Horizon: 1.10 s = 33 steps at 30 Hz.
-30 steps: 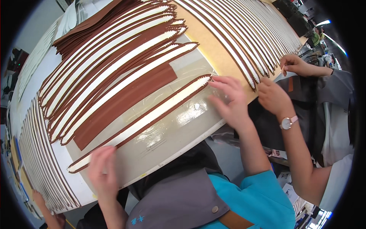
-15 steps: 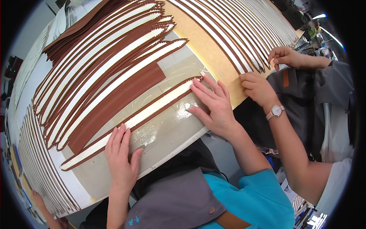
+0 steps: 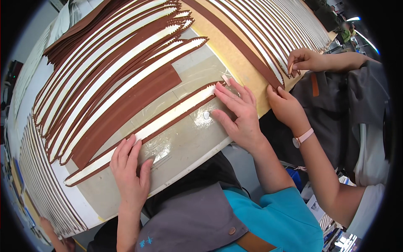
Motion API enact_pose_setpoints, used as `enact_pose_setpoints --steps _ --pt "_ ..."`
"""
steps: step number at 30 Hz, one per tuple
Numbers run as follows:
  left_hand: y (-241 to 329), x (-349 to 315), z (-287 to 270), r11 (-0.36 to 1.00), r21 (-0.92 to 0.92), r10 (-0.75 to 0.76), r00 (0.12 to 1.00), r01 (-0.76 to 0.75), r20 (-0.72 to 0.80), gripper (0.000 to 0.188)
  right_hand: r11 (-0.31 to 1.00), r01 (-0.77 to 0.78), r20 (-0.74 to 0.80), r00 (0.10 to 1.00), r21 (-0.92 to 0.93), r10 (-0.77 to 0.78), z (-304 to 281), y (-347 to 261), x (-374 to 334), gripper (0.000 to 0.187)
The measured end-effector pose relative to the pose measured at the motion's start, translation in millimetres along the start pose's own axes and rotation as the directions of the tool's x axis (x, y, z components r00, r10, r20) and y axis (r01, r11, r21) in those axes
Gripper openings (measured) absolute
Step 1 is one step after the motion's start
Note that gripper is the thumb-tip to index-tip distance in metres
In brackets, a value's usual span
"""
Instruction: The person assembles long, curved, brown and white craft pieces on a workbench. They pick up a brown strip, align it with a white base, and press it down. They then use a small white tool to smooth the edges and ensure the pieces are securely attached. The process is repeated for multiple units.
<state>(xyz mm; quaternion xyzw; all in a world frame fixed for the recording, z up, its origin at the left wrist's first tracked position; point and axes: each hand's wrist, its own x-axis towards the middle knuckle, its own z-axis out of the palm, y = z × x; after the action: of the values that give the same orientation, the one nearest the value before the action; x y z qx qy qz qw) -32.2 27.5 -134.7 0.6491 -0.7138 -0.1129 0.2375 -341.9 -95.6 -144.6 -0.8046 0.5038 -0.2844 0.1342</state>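
A long brown leather strip (image 3: 178, 110) with a white band down its middle lies slantwise before me on a clear-topped work surface (image 3: 176, 147). My left hand (image 3: 130, 170) rests its fingertips on the strip's lower half, thumb held apart. At the far right end, my right hand (image 3: 239, 111) has its fingers stretched out at the toothed tip, thumb spread off the strip. Near that thumb is a small white spot (image 3: 206, 115). Just beyond lies a plain brown piece (image 3: 138, 107), partly under a pile of similar white-banded strips (image 3: 126, 94).
At the right, a co-worker's hands (image 3: 289, 107) handle a brown strip (image 3: 241, 44) on a tan board (image 3: 218, 33) beside rows of strips. More strips (image 3: 48, 185) line the left side. The table's front edge (image 3: 184, 175) runs close to my body.
My left hand has shifted slightly left, and my right thumb has drawn away from the white spot. The co-worker's nearest strip now shows its plain brown face.
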Motion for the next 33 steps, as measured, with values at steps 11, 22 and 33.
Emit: enact_pose_setpoints --steps 11,22,33 --pt "10.7 25.7 -8.9 0.997 -0.075 0.017 0.999 -0.021 -0.046 0.032 1.0 -0.014 -0.049 0.999 0.002 0.014 6.0 2.4 -2.4 0.047" --pt "24.8 39.5 17.4 0.986 -0.124 0.11 0.993 -0.113 -0.032 0.035 1.0 -0.023 -0.082 0.996 0.018 0.025 7.4 1.5 -2.1 0.042" --pt "25.1 38.9 16.8 0.986 -0.144 0.088 0.996 -0.088 -0.007 0.031 1.0 -0.01 -0.124 0.992 0.01 0.011 9.4 1.7 -2.4 0.041"
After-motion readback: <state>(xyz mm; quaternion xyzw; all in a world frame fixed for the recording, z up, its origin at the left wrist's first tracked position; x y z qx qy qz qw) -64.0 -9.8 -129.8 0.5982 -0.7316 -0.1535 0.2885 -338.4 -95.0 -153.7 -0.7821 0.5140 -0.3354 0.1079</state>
